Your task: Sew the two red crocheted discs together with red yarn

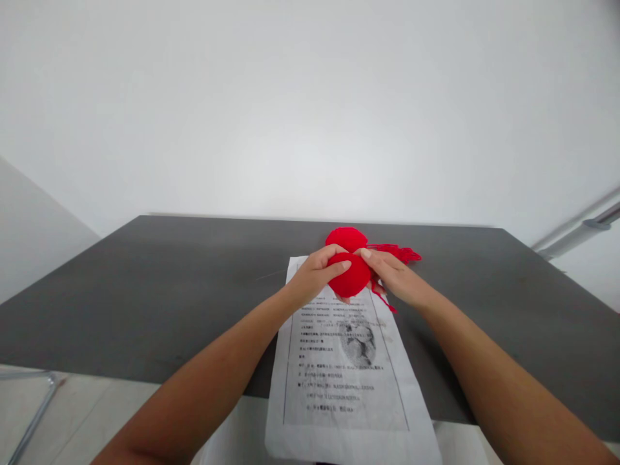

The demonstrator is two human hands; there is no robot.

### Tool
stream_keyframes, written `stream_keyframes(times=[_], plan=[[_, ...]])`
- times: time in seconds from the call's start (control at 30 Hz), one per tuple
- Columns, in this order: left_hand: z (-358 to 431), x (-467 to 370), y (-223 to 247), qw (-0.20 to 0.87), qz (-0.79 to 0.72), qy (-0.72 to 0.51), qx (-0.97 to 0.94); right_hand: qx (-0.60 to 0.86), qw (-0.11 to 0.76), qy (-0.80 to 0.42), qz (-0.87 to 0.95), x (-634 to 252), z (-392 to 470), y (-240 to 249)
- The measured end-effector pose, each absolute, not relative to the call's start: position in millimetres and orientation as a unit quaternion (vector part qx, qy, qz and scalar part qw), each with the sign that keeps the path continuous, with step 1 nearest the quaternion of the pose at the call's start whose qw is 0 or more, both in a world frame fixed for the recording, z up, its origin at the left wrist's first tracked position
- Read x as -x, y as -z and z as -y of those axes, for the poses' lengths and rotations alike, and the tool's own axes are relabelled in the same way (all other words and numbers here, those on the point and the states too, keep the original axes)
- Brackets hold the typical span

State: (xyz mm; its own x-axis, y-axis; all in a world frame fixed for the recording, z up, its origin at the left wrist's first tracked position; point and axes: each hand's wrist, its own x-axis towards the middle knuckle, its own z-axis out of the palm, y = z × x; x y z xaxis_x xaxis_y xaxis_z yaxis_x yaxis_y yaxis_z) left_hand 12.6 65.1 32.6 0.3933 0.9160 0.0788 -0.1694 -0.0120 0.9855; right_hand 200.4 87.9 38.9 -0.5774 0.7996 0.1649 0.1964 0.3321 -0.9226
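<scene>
Both hands grip a red yarn piece with two rounded lobes, one nearer me and one farther off. My left hand has its thumb on top of the near lobe, with other fingers at the pinch between the lobes and underneath. My right hand presses its thumb and finger at the right side of that pinch; its lower fingers are partly hidden. A loose bundle of red yarn lies to the right of the piece. One short strand hangs down beside my right hand.
Under the hands, a printed paper sheet with text and a dark picture hangs over the front edge of the dark grey table. A white wall stands behind. Metal tubes show at the far right and lower left.
</scene>
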Motion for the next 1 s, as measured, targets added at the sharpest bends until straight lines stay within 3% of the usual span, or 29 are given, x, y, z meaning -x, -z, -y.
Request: stream_keyframes(times=[0.2,0.5,1.0], plan=[[-66.8,-9.4,-31.0,0.517,-0.376,-0.480,-0.601,0.307,0.336,-0.485,0.747,-204.3,-88.0,-49.6],[-67.1,-9.4,-34.6,0.435,-0.392,-0.445,-0.677,0.317,0.358,-0.427,0.768,-204.6,-86.9,-53.6],[-68.6,-7.0,-30.0,0.628,-0.333,-0.399,-0.579,0.285,0.384,-0.405,0.779,-205.5,-90.7,-53.3]])
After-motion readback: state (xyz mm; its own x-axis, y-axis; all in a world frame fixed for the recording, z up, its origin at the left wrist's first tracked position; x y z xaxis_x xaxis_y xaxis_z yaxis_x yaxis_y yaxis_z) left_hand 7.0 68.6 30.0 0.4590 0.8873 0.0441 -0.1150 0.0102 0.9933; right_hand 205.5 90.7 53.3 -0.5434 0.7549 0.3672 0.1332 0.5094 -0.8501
